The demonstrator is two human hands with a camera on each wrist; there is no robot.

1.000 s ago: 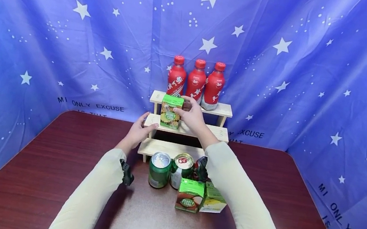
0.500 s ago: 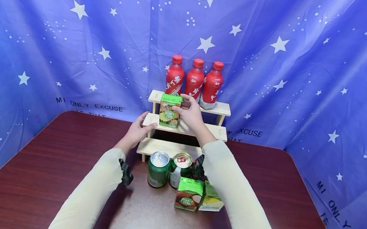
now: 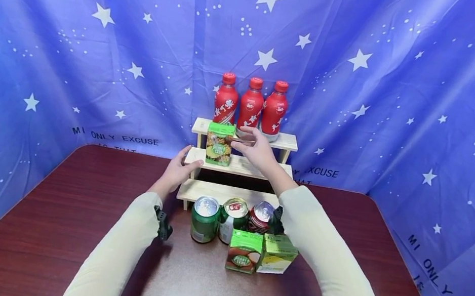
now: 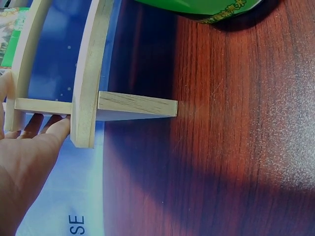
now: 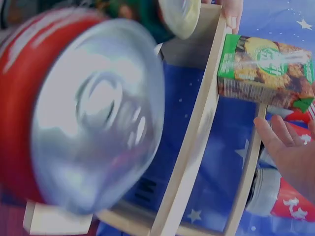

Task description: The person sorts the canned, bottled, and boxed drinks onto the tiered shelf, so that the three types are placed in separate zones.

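A green-topped juice carton [image 3: 219, 144] stands upright on the left end of the middle tier of a wooden step shelf [image 3: 257, 168]. My left hand [image 3: 176, 171] holds that tier's left end, with the thumb in front; in the left wrist view the hand [image 4: 29, 162] has its fingers around the wood. My right hand [image 3: 259, 152] is just right of the carton, fingers extended and nothing held. In the right wrist view a gap shows between the hand [image 5: 293, 152] and the carton [image 5: 266, 71]. Three red bottles [image 3: 251, 106] stand on the top tier.
Before the shelf, a green can [image 3: 205, 220], a gold-topped can [image 3: 233, 219] and a red can [image 3: 261, 217] stand on the dark red table [image 3: 69, 225]. Two more cartons, a brown-fronted one [image 3: 244, 252] and a yellow-green one [image 3: 277, 255], stand nearer. A blue starry curtain [image 3: 145, 27] hangs behind.
My right hand has let go of the juice carton and moved slightly right, its fingers spreading. The carton stays on the middle tier. My left hand keeps its place at the shelf.
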